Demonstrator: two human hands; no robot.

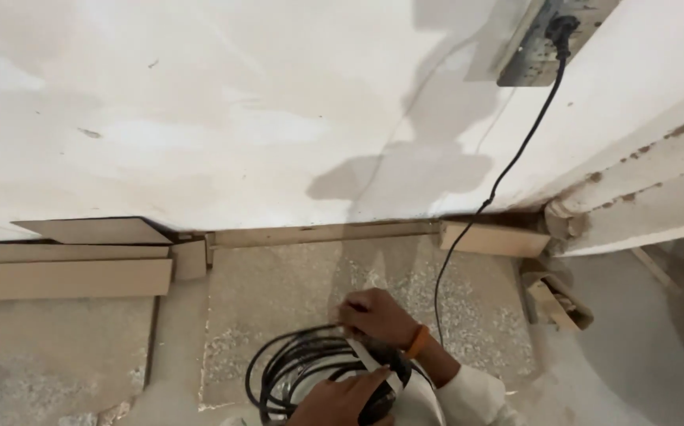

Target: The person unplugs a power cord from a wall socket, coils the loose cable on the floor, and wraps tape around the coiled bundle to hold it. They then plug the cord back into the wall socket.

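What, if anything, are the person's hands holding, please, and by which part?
Both hold a coil of black cable: the right hand grips the top of the loops, the left hand the lower edge, beside a white strip.

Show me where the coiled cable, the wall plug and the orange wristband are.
coiled cable (283,367), head view, left side of the loops
wall plug (560,30), head view, plug body
orange wristband (417,341), head view, band's middle

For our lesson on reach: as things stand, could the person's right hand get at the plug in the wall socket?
Probably not from here. The right hand rests on the coiled cable low over the floor, while the plug sits high on the wall, well apart. Nothing blocks the way.
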